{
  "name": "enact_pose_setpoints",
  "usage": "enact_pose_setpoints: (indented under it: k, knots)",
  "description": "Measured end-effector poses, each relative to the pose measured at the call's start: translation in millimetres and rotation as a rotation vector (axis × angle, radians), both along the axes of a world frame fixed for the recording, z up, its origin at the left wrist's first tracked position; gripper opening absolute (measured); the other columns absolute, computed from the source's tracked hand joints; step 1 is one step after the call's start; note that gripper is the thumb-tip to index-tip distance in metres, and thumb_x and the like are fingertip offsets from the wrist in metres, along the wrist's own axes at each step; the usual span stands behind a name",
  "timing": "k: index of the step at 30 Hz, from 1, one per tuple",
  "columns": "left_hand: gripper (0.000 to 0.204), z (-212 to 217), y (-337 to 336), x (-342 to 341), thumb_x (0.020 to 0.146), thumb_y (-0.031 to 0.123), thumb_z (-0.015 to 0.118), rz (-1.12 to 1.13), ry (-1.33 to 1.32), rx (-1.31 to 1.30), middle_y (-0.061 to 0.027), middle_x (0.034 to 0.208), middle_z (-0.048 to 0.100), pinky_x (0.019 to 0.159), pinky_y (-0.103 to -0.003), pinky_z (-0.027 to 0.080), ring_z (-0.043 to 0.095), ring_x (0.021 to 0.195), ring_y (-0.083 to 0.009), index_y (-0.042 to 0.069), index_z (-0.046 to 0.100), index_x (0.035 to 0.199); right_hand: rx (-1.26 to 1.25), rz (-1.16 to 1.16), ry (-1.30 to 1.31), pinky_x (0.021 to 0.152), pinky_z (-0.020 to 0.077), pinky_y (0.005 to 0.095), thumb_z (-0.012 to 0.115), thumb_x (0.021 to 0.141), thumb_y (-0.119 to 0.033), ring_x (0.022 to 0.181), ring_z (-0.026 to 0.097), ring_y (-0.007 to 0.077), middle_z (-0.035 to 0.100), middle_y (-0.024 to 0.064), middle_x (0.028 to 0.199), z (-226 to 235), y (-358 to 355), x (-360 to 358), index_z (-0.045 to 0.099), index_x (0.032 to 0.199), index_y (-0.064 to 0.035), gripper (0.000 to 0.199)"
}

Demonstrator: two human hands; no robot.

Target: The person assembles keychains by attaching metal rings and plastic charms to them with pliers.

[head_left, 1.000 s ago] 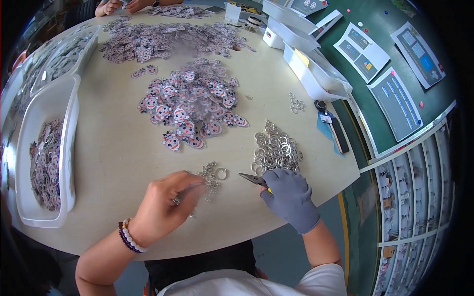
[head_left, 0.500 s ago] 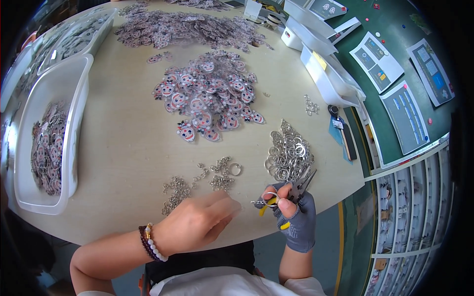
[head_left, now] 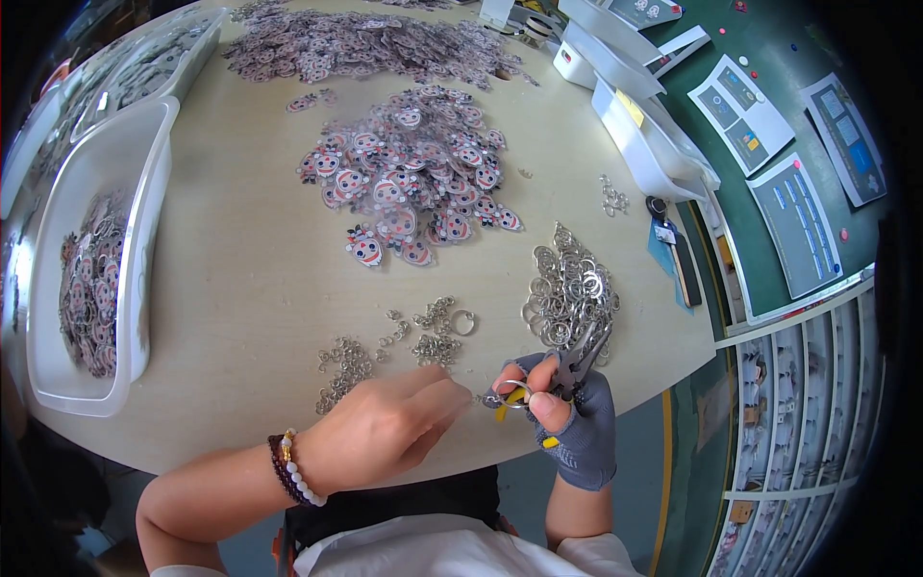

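My right hand (head_left: 572,423), in a grey fingerless glove, pinches a split key ring (head_left: 516,393) between thumb and finger. The same hand holds pliers (head_left: 580,361) with yellow grips, their jaws pointing up and away. A short bit of chain (head_left: 487,398) runs from the key ring toward my left hand (head_left: 399,418). My left fingers are bent together at its end and blurred; what sits between them cannot be made out. Beyond the left hand lie small metal jump rings (head_left: 344,370); past my right hand is a heap of key rings with chains (head_left: 572,293).
Flat printed character charms (head_left: 413,178) are heaped mid-table, with a bigger pile (head_left: 365,48) behind. A white tub (head_left: 144,260) of charms and metal parts stands at left. White bins (head_left: 644,144) and a black-handled tool (head_left: 681,260) line the right edge.
The key ring has shifted slightly left in my right hand, bringing its chain up to my left fingertips. The table view has shifted a little.
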State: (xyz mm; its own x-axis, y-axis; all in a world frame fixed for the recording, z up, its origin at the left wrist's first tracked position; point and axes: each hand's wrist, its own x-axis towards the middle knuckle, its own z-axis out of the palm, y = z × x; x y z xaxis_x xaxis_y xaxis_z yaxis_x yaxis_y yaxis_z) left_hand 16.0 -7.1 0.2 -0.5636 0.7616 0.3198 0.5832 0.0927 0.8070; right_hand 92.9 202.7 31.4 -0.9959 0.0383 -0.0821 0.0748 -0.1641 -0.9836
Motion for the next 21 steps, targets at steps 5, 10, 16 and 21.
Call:
enact_pose_setpoints:
  k: [5, 10, 16, 21]
  knots:
    - [0.013, -1.1, 0.8, -0.9, 0.086, -0.001, 0.063, -0.006, -0.017, 0.008, -0.0123, 0.087, 0.059, 0.061, -0.038, 0.051, 0.062, 0.07, -0.0302, 0.0, 0.061, 0.099, 0.02, 0.026, 0.014, 0.09, 0.0445, 0.0354, 0.061, 0.087, -0.006, 0.101, 0.06, 0.0197, 0.066, 0.0135, 0.099, 0.4, 1.0, -0.4, 0.062, 0.09, -0.0009, 0.006]
    - [0.03, -0.5, -0.5, -2.1, 0.075, -0.005, 0.061, -0.005, -0.036, 0.029, -0.013, 0.087, 0.055, 0.064, -0.041, 0.049, 0.059, 0.077, -0.0342, 0.003, 0.057, 0.103, 0.016, 0.005, 0.002, 0.089, 0.0448, 0.0354, 0.061, 0.087, -0.005, 0.098, 0.061, 0.019, 0.065, 0.0127, 0.098, 1.3, 3.4, 3.0, 0.062, 0.089, -0.0006, 0.005]
    - [0.031, 1.8, -0.1, -2.7, 0.073, -0.006, 0.063, 0.006, 0.005, 0.063, -0.0119, 0.085, 0.055, 0.062, -0.04, 0.049, 0.06, 0.075, -0.033, 0.003, 0.058, 0.102, 0.05, -0.001, 0.03, 0.088, 0.0458, 0.036, 0.062, 0.086, -0.003, 0.098, 0.061, 0.0195, 0.065, 0.0133, 0.099, 0.0, 8.6, 6.5, 0.062, 0.091, 0.0001, 0.005]
    - [0.032, 3.5, -0.3, -2.5, 0.073, -0.005, 0.063, 0.022, 0.083, 0.075, -0.0103, 0.087, 0.056, 0.061, -0.038, 0.05, 0.061, 0.075, -0.0305, 0.003, 0.058, 0.103, 0.327, 0.066, 0.069, 0.079, 0.0481, 0.0322, 0.067, 0.085, -0.007, 0.085, 0.062, 0.0179, 0.064, 0.0106, 0.093, 2.7, 8.0, 6.9, 0.061, 0.093, 0.0008, 0.012]
